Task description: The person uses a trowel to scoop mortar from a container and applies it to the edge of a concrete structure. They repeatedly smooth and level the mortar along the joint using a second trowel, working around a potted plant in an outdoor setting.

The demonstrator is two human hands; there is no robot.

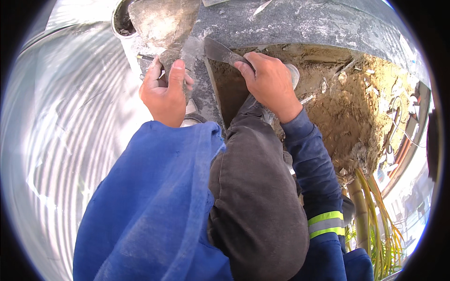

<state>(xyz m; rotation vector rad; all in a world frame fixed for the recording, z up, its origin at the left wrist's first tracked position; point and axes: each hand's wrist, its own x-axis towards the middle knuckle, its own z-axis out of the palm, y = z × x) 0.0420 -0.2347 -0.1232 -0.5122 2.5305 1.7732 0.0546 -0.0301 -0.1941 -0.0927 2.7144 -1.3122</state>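
Observation:
In my right hand (269,79) is a putty knife (216,50), its fingers closed around the handle. The grey blade points up and left, its tip over the edge of the grey slab, and a pale rounded end shows behind the hand. Left of it, my left hand (166,93) is closed, thumb up, around the narrow end of a wide, flat, trowel-like blade (161,23). That blade is smeared with pale, dried-looking material and widens toward the top edge of the view. Its handle is mostly hidden by my fingers.
A grey, white-streaked slab (300,23) runs across the far side. Below it on the right lies a dug-out patch of brown soil (347,112) with debris. A bucket-like container (123,21) stands far left, beside a pale corrugated-looking surface (70,117). Plant stems (361,210) rise at lower right.

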